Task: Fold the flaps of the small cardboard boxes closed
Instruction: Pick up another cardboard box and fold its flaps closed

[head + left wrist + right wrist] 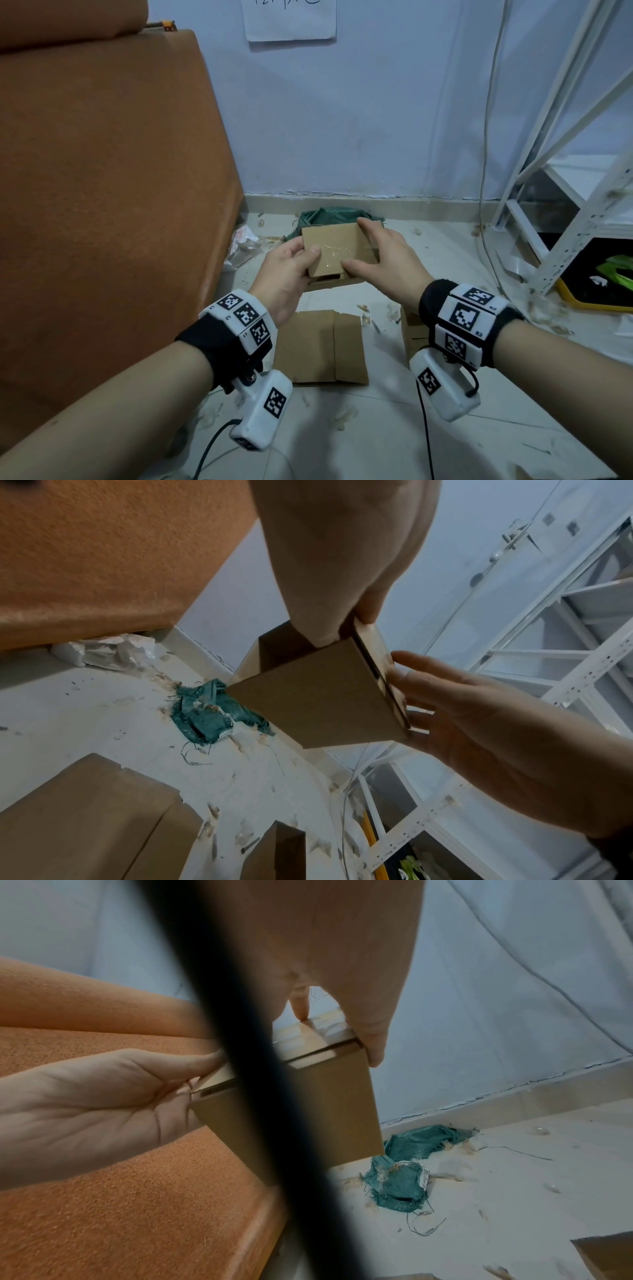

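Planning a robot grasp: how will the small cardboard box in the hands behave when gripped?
Probably light: the left hand pinches the small cardboard box aloft. Likely stiff: flat faces, crisp edges. Its top flap may spring up; a gap shows beneath it.

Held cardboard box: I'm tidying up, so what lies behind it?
A crumpled green sack lies behind the box; the box and the right hand cover its near part.
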A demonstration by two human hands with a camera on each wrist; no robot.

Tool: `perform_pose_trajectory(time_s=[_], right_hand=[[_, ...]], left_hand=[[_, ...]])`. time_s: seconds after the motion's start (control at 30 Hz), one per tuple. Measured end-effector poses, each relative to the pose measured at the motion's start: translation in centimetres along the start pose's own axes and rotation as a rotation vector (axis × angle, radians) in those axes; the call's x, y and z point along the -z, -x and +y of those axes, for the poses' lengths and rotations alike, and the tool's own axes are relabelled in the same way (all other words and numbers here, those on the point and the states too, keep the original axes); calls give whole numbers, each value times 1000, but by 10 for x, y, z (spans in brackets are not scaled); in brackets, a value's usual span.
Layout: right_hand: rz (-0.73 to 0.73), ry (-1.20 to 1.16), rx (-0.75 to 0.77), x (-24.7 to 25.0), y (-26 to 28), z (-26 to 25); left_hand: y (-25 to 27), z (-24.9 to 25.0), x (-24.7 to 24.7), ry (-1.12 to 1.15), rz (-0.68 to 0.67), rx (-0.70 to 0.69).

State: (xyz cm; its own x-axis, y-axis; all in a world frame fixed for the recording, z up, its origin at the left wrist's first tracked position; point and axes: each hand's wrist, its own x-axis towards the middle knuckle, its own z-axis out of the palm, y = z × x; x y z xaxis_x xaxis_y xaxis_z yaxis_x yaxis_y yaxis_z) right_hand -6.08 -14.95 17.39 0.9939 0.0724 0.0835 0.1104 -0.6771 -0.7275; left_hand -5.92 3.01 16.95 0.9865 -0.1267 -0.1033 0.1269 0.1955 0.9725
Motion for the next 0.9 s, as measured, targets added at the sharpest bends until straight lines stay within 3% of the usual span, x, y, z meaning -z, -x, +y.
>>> perform_pose_trajectory(time_s=[0.23, 0.53, 0.9], right_hand=[[6, -15, -119, -7, -1, 1], [27, 38, -218, -15, -2, 1], [46, 70, -233, -14, 2, -6]], left_hand=[[1, -5, -8, 28, -119, -13], [3, -13, -11, 42, -77, 32], [4, -19, -11, -12, -84, 49]])
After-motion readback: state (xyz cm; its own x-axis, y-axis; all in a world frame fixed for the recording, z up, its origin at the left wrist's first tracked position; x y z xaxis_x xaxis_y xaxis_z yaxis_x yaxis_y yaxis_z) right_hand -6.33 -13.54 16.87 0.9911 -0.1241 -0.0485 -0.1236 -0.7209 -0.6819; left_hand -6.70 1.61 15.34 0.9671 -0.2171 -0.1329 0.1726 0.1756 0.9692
